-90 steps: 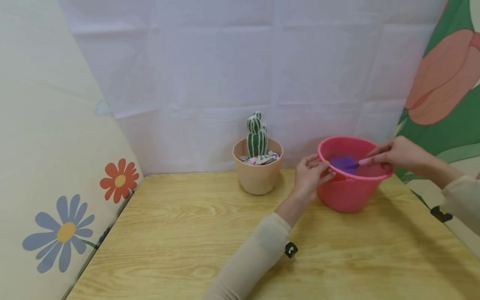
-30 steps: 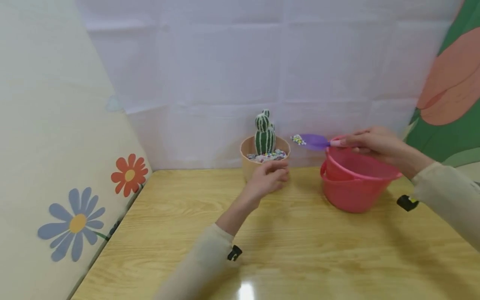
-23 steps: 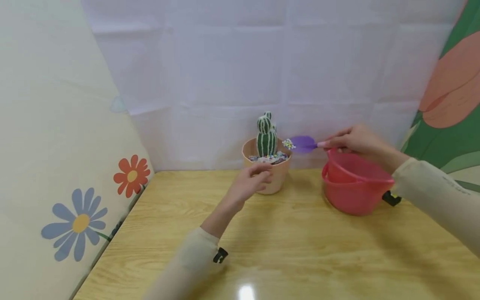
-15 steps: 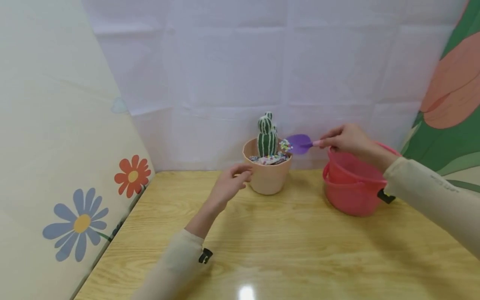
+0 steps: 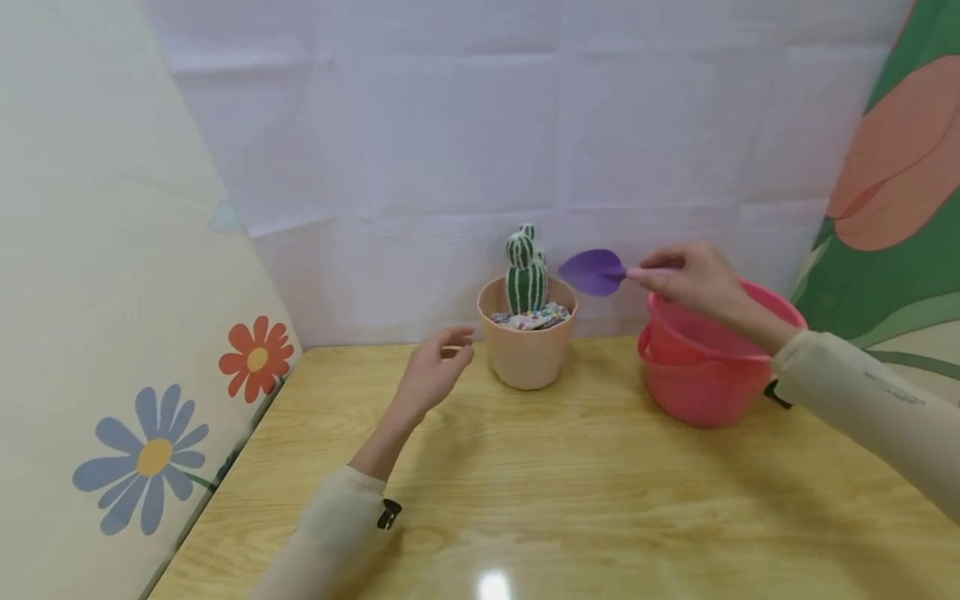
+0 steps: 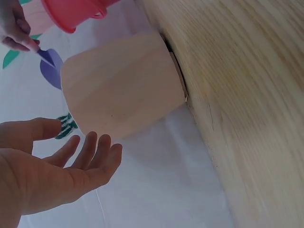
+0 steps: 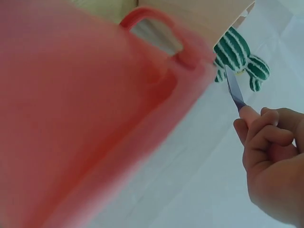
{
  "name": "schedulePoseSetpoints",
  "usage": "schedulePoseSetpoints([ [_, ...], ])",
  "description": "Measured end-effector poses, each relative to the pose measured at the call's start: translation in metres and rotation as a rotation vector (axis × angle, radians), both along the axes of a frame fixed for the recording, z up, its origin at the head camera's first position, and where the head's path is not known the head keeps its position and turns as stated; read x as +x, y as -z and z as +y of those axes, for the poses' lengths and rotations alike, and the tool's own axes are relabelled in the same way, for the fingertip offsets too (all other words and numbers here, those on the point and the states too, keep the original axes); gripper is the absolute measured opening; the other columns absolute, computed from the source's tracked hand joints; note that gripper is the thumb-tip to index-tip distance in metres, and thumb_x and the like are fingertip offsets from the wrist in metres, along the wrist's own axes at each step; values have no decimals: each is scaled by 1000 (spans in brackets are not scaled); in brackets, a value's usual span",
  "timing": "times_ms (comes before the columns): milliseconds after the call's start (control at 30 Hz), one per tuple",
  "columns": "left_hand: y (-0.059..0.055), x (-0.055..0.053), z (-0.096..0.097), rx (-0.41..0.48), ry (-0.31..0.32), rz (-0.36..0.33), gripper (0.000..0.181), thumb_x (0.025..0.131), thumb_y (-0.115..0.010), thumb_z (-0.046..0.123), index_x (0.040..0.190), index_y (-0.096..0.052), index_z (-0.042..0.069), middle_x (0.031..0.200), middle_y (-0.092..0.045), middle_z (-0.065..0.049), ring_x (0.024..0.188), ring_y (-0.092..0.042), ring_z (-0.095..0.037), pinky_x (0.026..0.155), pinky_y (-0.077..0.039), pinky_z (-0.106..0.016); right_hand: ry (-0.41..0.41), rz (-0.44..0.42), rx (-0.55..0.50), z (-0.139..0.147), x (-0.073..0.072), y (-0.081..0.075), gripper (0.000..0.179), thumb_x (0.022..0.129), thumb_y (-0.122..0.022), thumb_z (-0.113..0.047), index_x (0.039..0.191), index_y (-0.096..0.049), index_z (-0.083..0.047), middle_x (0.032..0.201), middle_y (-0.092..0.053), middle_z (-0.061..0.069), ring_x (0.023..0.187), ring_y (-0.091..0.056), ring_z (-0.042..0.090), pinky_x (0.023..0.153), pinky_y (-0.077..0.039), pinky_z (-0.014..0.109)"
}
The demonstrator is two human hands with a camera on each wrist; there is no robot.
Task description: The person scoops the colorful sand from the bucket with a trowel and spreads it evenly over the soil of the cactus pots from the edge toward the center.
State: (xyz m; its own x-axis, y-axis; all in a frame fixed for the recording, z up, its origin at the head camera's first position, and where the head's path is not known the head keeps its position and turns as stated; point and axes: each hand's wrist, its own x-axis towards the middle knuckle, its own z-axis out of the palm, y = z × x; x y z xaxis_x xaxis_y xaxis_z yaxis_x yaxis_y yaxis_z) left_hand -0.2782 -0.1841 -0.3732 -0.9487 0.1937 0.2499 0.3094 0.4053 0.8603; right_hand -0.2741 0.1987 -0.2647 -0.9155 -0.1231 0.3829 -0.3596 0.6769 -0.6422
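A small purple shovel (image 5: 594, 272) with a pink handle is held by my right hand (image 5: 693, 279), fingers curled round the handle. Its bare blade hangs in the air just right of the cactus, above the pot's rim. The green, white-striped cactus (image 5: 527, 287) stands in a peach flowerpot (image 5: 528, 358), with colourful beads (image 5: 551, 314) and pale crumpled material about its base. Left of the pot, my left hand (image 5: 435, 367) is in the air with loosely bent fingers and nothing in them. In the left wrist view its fingertips (image 6: 114, 152) overlap the pot's lower edge.
A pink bucket (image 5: 697, 392) with its handle hanging down stands on the right of the wooden table (image 5: 570, 483), under my right forearm. A white cloth (image 5: 435, 125) hangs close behind the pot. Flowered panels (image 5: 892, 175) flank the table.
The shovel came out of the bucket carrying beads and moved left to the pot; its blade is now bare. My left hand let go of the bucket's rim and moved left past the pot.
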Motion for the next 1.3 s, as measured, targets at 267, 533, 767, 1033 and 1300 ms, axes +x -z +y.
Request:
schedulePoseSetpoints([
  [267, 4, -8, -5, -216, -30, 168, 48, 101, -58, 17, 145, -52, 0, 137, -57, -23, 122, -53, -43, 99, -48, -57, 103, 253, 156, 37, 34, -4, 26, 94, -76, -25, 109, -78, -4, 101, -76, 13, 92, -72, 29, 70, -45, 9],
  [533, 1, -7, -8, -329, -17, 214, 53, 101, -59, 18, 148, -46, -3, 143, -49, -28, 132, -46, -45, 107, -41, -60, 245, 202, 269, 84, 71, -4, 29, 95, -73, -25, 109, -76, 0, 100, -74, 20, 87, -69, 38, 64, -51, 24],
  [767, 11, -13, -8, -462, -4, 208, 59, 100, -61, 20, 152, -42, 0, 146, -44, -31, 132, -44, -49, 106, -40, -64, 167, -63, 397, 95, 67, 9, 25, 93, -72, -14, 104, -73, 8, 94, -73, 20, 82, -68, 35, 62, -58, 46],
  [1033, 16, -13, -16, -584, -15, 191, 63, 100, -62, 23, 155, -39, 3, 149, -40, -32, 132, -39, -55, 103, -33, -74, 75, -129, 463, 89, 27, 32, 10, 85, -77, -5, 84, -75, 4, 75, -70, 6, 68, -64, 24, 57, -56, 41],
  [1300, 18, -15, -18, -644, -24, 194, 65, 100, -63, 27, 156, -36, 6, 153, -32, -35, 138, -26, -57, 107, -21, -76, 95, -165, 514, 89, 8, 45, 10, 80, -73, -5, 71, -70, -3, 65, -63, 1, 61, -58, 20, 53, -51, 38],
])
